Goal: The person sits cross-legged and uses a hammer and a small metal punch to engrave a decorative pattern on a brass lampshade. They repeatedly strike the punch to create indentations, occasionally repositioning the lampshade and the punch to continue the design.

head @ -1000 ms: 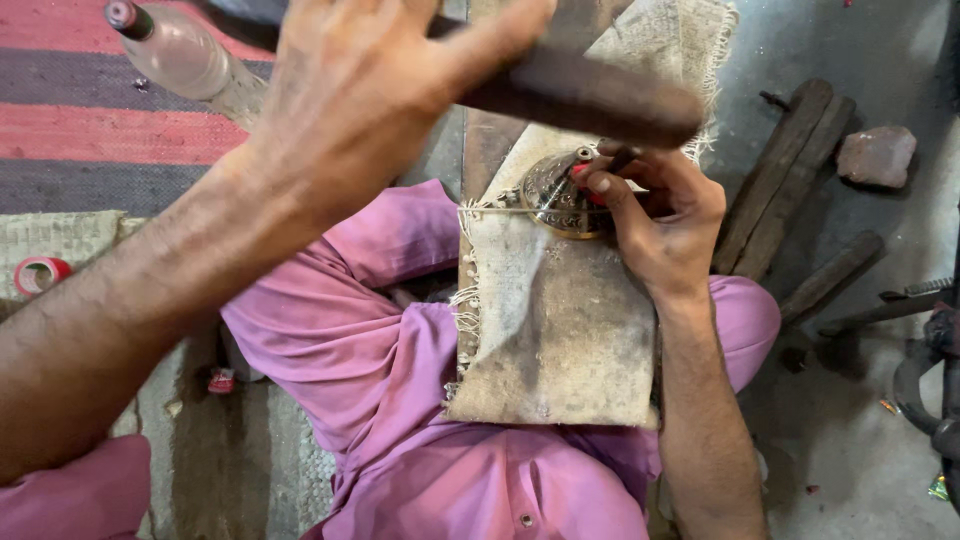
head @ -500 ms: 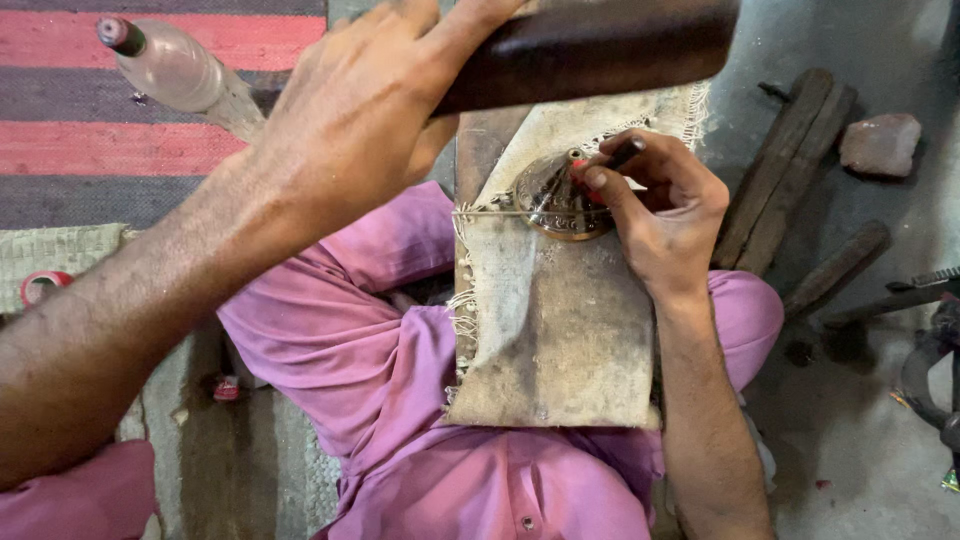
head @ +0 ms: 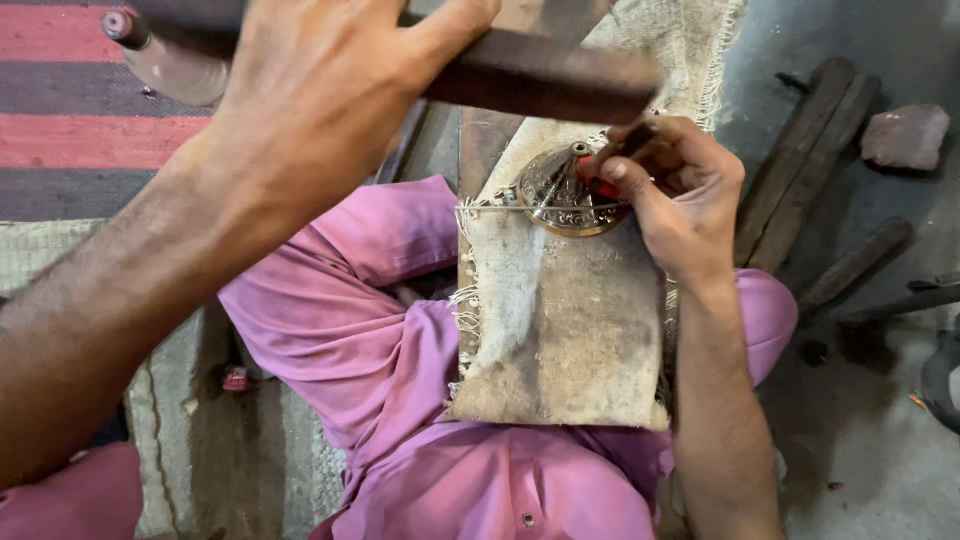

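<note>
Since a moment ago the left hand (head: 320, 100) has swung its dark wooden bar (head: 540, 75) lower across the top of the view, fist wrapped tight around it, forearm slanting in from the lower left. Below, on pink-trousered legs (head: 350, 330), lies a worn burlap pad (head: 565, 330), and at its far end the right hand (head: 675, 190) pinches a thin tool against an engraved metal cone (head: 560, 190). Beyond lie a red-striped mat (head: 70, 90), dark wooden sticks (head: 800, 170) and a stone (head: 905, 135) on the grey floor (head: 880, 450).
</note>
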Available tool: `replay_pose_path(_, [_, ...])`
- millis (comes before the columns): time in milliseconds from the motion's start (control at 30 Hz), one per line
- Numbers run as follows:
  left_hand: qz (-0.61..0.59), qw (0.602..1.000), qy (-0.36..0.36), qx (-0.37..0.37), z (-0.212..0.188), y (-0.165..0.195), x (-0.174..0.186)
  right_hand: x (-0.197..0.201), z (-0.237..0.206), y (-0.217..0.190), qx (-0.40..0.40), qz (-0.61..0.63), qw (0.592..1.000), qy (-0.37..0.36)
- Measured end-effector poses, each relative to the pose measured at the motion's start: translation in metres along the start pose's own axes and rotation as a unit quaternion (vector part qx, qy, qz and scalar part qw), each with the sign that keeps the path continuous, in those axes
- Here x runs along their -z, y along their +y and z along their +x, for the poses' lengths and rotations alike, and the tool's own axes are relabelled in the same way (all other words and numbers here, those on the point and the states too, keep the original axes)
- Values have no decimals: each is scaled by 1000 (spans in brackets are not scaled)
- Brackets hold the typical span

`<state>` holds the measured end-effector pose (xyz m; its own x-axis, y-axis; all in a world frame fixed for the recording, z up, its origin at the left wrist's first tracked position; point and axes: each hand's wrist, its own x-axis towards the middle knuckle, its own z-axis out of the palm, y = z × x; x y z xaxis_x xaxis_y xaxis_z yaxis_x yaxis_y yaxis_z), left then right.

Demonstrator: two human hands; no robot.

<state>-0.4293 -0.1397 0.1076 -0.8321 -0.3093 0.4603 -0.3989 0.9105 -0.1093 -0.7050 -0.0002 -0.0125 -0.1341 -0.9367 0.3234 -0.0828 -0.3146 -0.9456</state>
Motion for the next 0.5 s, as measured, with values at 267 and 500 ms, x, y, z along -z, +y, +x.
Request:
replay_pose_path(267, [-151,976,-100,118,-14,10,-14,4,1,7,21,-21,999,-18])
replay_pose_path(500, [-239,968,-24,71,3,8,-16,2,-1,10,48,-39,998,-3])
